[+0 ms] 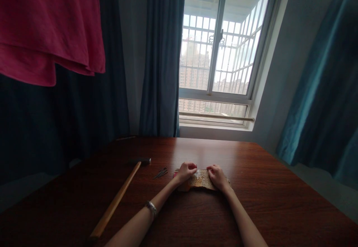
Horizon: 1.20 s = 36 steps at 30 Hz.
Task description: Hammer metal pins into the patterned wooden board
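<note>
A short wooden board (201, 183), dotted with many small holes, lies on the table in front of me. Over its left part, my left hand (187, 172) pinches a thin upright nail (196, 167) between thumb and fingers. The nail's lower end is too small to make out. A pale, whitish patch (197, 176) shows on the board beside these fingers. On the board's right part rests my right hand (218, 177), its fingers bent together at the far edge, holding the board. Several loose nails (161, 172) lie left of the board.
A long-handled hammer (119, 201) lies on the brown table (279, 202) to the left, its metal head (145, 161) pointing away. Behind the table are a window (215, 72) and blue curtains (160, 60). Pink cloth (53, 27) hangs at upper left.
</note>
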### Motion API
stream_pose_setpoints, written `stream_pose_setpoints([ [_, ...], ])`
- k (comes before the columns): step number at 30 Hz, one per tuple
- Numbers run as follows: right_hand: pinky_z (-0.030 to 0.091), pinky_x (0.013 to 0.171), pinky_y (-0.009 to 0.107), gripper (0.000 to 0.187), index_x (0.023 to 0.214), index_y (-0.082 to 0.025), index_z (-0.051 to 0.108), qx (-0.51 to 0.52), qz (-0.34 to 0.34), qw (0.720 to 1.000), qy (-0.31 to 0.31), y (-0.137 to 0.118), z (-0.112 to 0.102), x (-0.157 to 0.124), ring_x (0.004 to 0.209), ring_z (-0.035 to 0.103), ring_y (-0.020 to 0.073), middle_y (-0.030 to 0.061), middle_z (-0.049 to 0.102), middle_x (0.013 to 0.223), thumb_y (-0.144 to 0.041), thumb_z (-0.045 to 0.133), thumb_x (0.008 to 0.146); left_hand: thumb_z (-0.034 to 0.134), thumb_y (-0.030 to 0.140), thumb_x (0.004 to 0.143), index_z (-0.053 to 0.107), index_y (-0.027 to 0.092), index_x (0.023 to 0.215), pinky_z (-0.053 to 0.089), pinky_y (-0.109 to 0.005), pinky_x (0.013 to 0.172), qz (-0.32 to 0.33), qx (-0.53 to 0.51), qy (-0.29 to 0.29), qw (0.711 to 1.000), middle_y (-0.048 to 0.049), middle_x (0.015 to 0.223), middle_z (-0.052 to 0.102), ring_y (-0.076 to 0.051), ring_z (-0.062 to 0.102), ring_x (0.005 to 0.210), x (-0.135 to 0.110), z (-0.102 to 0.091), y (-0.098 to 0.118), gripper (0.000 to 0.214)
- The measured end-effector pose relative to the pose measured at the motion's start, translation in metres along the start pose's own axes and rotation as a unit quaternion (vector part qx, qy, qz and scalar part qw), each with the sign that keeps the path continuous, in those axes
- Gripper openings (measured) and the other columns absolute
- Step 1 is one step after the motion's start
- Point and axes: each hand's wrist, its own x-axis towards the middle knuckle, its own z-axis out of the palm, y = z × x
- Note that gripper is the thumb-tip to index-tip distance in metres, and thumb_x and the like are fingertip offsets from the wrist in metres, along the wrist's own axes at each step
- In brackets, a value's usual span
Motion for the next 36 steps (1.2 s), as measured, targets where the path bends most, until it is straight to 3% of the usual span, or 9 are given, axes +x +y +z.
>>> stream_pose_setpoints([
  [36,0.041,0.076,0.025,0.023,0.085,-0.022,0.067,-0.004,0.001,1.000,0.006,0.0023,0.0009,0.0013,0.080,0.057,0.0161,0.0050,0.063,0.084,-0.020,0.046,0.076,0.048,0.026,0.073,0.065,0.014,0.079,0.041,-0.023,0.067,0.043,0.053,0.020,0.997,-0.0041,0.076,0.065,-0.015,0.056,0.072,-0.0028,0.0007,-0.0015,0.021],
])
